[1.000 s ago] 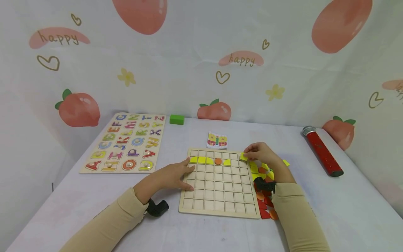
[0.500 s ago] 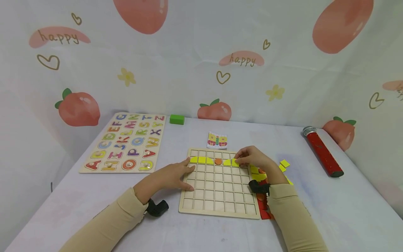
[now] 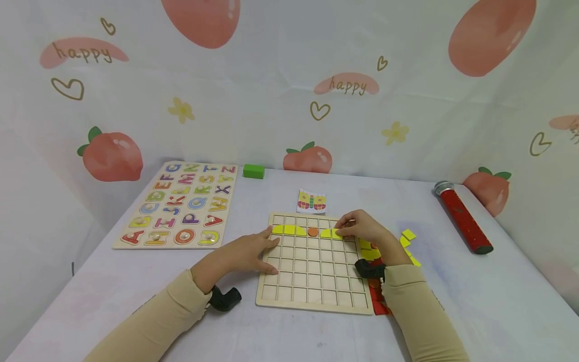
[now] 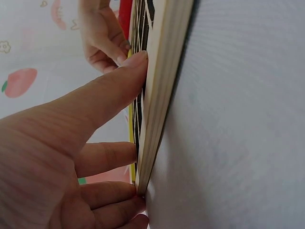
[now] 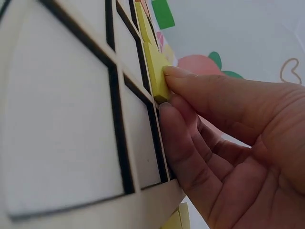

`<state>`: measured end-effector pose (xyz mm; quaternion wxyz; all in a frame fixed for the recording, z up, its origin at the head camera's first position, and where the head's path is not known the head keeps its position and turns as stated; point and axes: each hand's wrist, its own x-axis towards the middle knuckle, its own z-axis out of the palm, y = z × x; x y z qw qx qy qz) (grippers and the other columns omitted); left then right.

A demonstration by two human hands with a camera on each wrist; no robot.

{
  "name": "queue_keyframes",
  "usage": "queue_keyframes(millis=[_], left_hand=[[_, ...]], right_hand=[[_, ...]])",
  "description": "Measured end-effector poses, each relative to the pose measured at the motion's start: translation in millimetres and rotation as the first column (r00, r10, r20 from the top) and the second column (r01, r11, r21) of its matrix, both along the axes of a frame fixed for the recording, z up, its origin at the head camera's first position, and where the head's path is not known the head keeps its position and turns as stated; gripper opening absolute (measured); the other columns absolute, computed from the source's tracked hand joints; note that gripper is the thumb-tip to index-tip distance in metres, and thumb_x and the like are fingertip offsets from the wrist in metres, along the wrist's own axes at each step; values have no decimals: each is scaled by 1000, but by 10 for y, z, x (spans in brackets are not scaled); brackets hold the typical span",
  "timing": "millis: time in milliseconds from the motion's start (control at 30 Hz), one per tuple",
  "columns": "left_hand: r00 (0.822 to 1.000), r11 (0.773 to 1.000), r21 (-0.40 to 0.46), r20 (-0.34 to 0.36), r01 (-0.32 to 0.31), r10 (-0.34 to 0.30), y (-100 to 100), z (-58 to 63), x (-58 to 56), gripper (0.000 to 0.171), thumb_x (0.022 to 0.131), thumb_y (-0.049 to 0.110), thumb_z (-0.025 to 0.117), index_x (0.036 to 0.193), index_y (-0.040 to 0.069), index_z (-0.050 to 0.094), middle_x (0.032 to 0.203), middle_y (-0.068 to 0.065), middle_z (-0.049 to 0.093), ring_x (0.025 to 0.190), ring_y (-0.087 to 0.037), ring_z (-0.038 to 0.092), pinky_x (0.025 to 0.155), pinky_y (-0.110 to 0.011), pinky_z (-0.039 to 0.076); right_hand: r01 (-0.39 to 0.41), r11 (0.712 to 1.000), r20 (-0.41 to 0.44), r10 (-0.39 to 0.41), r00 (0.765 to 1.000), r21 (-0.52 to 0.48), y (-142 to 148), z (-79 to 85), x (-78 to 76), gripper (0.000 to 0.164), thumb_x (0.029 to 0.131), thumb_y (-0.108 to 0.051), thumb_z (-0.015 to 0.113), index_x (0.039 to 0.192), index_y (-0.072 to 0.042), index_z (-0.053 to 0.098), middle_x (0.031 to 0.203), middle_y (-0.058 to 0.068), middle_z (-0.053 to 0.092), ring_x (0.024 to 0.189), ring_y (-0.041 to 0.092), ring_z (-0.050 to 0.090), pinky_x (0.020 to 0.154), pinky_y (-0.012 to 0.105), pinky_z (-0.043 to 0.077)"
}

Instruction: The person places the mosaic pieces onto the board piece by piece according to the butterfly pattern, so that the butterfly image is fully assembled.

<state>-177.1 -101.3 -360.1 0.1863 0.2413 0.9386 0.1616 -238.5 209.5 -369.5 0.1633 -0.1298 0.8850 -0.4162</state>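
A wooden grid board (image 3: pixel 314 305) lies on the table. Its second row from the back carries several yellow tiles (image 3: pixel 289 230) and an orange disc (image 3: pixel 312 232). At the right part of that row, my right hand (image 3: pixel 365 229) holds a yellow square tile (image 5: pixel 158 76) between thumb and fingers; the right wrist view shows it against the grid, though whether it is fully seated I cannot tell. My left hand (image 3: pixel 242 251) rests on the board's left edge, thumb (image 4: pixel 128 64) and extended fingers touching it. Beyond it in the left wrist view, the right hand appears too.
Loose red, orange and yellow pieces (image 3: pixel 380 305) lie along the board's right side, partly under my right arm, with yellow tiles (image 3: pixel 409 235) farther right. Behind the board is a butterfly pattern card (image 3: pixel 311 201). Around stand an alphabet puzzle (image 3: pixel 181 205), a green block (image 3: pixel 254 171) and a red microphone (image 3: pixel 463 217).
My right hand has carried the yellow tile leftward from the board's right edge to beside the other yellow tile, then stayed there. The left hand has kept its place.
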Motion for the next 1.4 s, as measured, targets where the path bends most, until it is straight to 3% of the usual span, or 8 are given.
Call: queue_keyframes(millis=[233, 433, 633, 967, 1400], left_hand=[[1000, 1000, -4, 13, -4, 4, 6, 4, -5, 82, 74, 51, 72, 141, 16, 41, 156, -12, 17, 141, -29, 26, 113, -44, 28], [1000, 1000, -9, 7, -4, 4, 5, 4, -2, 82, 74, 51, 72, 142, 16, 41, 156, -12, 17, 141, -28, 26, 113, -44, 29], [1000, 1000, 0, -7, 0, 0, -2, 4, 3, 82, 74, 51, 72, 141, 15, 42, 156, -12, 18, 141, -28, 27, 113, -44, 29], [1000, 1000, -1, 3, 1, -1, 1, 2, 11, 82, 74, 51, 72, 142, 16, 41, 156, -11, 17, 141, -28, 26, 113, -44, 28], [1000, 1000, 6, -2, 0, 0, -1, 0, 7, 82, 74, 51, 72, 141, 15, 42, 156, -12, 17, 140, -29, 28, 113, -44, 29]], right_hand=[[-5, 1000, -10, 5, 1000, 9, 12, 14, 19, 17, 86, -11, 66, 95, 3, 67, 91, 11, 66, 71, 12, 56, 67, 23, 51], [53, 998, 3, -53, 999, 27, 167, 71, 23, 25, 86, -18, 67, 103, 0, 67, 98, 12, 67, 78, 15, 61, 75, 27, 53], [76, 995, -9, -75, 997, 63, 366, 83, 43, 28, 86, -19, 67, 105, 3, 66, 99, 14, 65, 79, 17, 57, 69, 26, 51], [79, 997, 73, -79, 994, 12, 550, 43, 76, 30, 86, -11, 66, 107, 10, 61, 86, 8, 64, 68, 14, 57, 65, 25, 52], [69, 997, 72, -71, 995, 32, 552, 13, 39, 25, 84, -8, 68, 100, 9, 59, 79, 6, 57, 65, 15, 54, 60, 24, 51]])
